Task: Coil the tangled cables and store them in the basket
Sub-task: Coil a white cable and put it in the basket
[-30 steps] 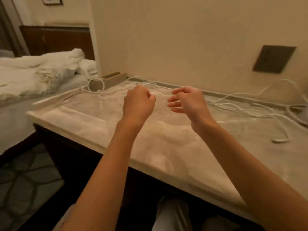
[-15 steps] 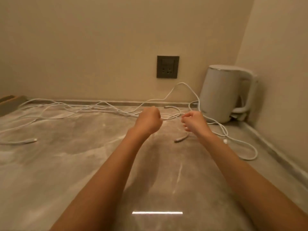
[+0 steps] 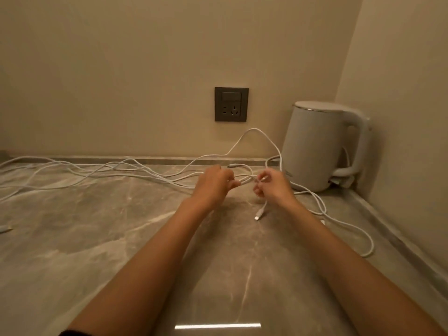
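- Counter [image 3: 97,251]: polished grey stone with pale veins, hard and slick, so cord should slide across it freely. A light glints off the near edge.
- Cables [image 3: 97,169]: thin white rubbery cords sprawl over the counter from far left to the kettle, strands crossing. One arches up against the wall, springy enough to hold its curve. No basket in view.
- Kettle [image 3: 312,146]: smooth matte white, rounded, tucked into the right corner. A cord loops out past its base.
- Left hand [image 3: 213,183]: fingers curled round a bunch of strands, held just above the stone — anchoring them, I'd say.
- Right hand [image 3: 272,186]: pinches a cord close by, likely teasing one end out of the bundle.
- Socket [image 3: 231,104]: dark square plate, nothing plugged in.
- Connector [image 3: 258,215]: small flat-tipped plug dangling below the right hand — touching the stone or not, can't tell.
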`<state>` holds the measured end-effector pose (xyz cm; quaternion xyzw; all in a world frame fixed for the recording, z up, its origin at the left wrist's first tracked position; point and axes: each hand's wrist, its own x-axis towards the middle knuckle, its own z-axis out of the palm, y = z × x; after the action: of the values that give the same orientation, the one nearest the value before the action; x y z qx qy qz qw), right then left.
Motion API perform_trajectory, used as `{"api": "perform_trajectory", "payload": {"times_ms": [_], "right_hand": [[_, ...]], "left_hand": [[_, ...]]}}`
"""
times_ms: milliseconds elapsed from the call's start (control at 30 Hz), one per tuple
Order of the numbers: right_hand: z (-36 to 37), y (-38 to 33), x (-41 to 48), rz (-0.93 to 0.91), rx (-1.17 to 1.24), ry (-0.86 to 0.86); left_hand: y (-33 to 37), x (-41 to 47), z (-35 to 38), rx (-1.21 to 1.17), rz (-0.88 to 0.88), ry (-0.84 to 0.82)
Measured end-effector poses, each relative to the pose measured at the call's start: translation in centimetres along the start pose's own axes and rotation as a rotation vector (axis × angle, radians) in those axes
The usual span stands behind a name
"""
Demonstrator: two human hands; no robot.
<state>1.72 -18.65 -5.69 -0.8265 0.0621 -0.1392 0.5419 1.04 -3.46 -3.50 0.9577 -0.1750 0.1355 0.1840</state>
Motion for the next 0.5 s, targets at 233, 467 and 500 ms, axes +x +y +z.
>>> {"api": "perform_trajectory", "payload": {"times_ms": [233, 467, 500], "right_hand": [[-0.5, -4.2, 0.0, 0.108, 0.651, -0.418], [0.6, -6.2, -0.9, 0.286, 0.932, -0.923], [0.7, -6.5, -1.0, 0.29, 0.912, -0.953]], "left_hand": [[-0.3, 0.9, -3.0, -0.259, 0.039, 0.297], [-1.6, 2.2, -4.1, -0.364, -0.029, 0.495], [-1.7, 2.2, -3.9, -0.376, -0.032, 0.469]]}}
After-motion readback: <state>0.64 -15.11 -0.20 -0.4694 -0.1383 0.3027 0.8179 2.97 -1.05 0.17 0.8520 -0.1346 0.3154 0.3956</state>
